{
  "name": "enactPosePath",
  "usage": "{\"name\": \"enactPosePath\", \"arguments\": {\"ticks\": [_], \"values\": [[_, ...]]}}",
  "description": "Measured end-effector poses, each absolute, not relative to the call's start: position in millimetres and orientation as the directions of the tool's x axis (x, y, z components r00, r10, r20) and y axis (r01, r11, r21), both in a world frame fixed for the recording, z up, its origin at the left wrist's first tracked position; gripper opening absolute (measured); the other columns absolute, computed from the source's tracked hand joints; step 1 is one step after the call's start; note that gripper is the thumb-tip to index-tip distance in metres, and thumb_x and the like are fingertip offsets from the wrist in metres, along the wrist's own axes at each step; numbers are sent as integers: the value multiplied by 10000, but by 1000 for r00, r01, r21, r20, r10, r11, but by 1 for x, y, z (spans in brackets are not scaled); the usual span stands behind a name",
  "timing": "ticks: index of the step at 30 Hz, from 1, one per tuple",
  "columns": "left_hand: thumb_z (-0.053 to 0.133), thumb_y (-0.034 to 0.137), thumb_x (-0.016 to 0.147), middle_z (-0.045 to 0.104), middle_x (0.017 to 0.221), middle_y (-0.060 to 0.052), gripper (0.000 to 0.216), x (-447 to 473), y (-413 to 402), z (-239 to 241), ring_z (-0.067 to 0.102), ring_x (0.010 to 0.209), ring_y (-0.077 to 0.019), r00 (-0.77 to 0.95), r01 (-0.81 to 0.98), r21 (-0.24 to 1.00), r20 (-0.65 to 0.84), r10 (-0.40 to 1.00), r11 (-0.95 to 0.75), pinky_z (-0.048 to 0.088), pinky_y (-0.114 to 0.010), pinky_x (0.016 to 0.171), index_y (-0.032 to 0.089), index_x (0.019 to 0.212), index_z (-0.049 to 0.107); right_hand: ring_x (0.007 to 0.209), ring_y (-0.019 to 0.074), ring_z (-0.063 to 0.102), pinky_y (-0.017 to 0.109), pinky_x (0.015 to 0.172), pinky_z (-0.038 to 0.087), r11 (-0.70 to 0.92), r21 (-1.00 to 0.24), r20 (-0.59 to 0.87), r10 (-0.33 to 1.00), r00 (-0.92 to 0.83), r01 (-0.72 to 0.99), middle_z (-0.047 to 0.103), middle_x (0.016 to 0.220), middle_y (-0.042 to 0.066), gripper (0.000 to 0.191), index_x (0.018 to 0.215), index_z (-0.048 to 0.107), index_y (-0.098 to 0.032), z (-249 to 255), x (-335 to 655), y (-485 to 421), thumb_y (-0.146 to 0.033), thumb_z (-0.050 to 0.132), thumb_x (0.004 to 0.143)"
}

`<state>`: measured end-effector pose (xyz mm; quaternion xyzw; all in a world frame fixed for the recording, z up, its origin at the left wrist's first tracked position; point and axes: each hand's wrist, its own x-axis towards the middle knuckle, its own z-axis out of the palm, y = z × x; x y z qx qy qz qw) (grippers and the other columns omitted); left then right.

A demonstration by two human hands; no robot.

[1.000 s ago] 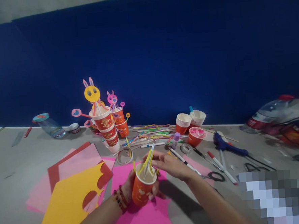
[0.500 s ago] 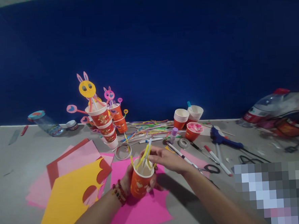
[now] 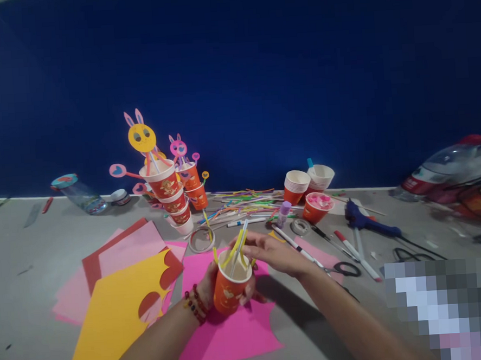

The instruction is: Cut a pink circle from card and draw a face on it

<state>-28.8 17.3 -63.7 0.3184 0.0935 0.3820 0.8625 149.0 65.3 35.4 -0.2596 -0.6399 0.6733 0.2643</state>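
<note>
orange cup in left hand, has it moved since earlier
No, not visibly: the view shifted, but the orange cup keeps its place against the bright pink sheet.

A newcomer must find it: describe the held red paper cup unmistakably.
On the grey table, find the magenta paper sheet. Over it, the left hand in red beaded bracelets grips the cup. Yellow strips rise from it; only this cup is held.

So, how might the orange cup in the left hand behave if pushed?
The orange cup is probably light: its wall looks like thin paper, so it may dent too. Unheld, it could tip, since it narrows toward the base.
</note>
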Motion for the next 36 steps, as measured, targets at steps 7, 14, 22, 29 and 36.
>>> {"name": "enactPosePath", "arguments": {"ticks": [7, 14, 22, 29, 36], "values": [[598, 864, 696, 657, 679, -52, 872, -28, 14, -61, 556, 492, -150, 685, -631, 585, 111, 720, 509, 544, -447, 769, 78, 1068, 668, 688, 134, 503, 274, 654, 443, -28, -999, -2, 690, -723, -25, 594, 849, 3, 475, 1019, 691, -172, 36, 149, 66, -619, 682, 858], [560, 865, 724, 677, 718, -81, 845, -29, 18, -66, 591, 520, -169, 690, -629, 600, 136, 711, 495, 536, -476, 800, 89, 1044, 651, 710, 143, 520, 290, 674, 453, -58, -998, -27, 691, -723, -18, 593, 861, 11, 474, 1036, 687, -172, 37, 150, 66, -616, 666, 873], [589, 867, 706, 692, 727, -73, 877, -29, 18, -67, 547, 484, -140, 698, -641, 575, 163, 697, 508, 541, -469, 826, 90, 1106, 655, 738, 144, 513, 265, 668, 446, -22, -1000, -1, 697, -717, -21, 608, 893, 20, 458, 1027, 695, -169, 38, 150, 66, -603, 651, 889], [579, 843, 742, 695, 745, -78, 851, -30, 18, -66, 566, 502, -143, 713, -637, 567, 176, 679, 522, 532, -465, 853, 85, 1121, 655, 765, 156, 525, 285, 719, 452, -12, -1000, 4, 698, -716, -18, 610, 886, 19, 458, 1028, 707, -170, 40, 150, 65, -602, 658, 885], [611, 848, 714, 696, 744, -76, 867, -29, 19, -66, 570, 499, -138, 712, -646, 558, 196, 675, 520, 541, -458, 838, 84, 1122, 658, 753, 151, 531, 291, 729, 467, -1, -1000, 15, 699, -715, -22, 610, 883, 12, 453, 1045, 719, -176, 37, 151, 66, -597, 660, 888]]}}
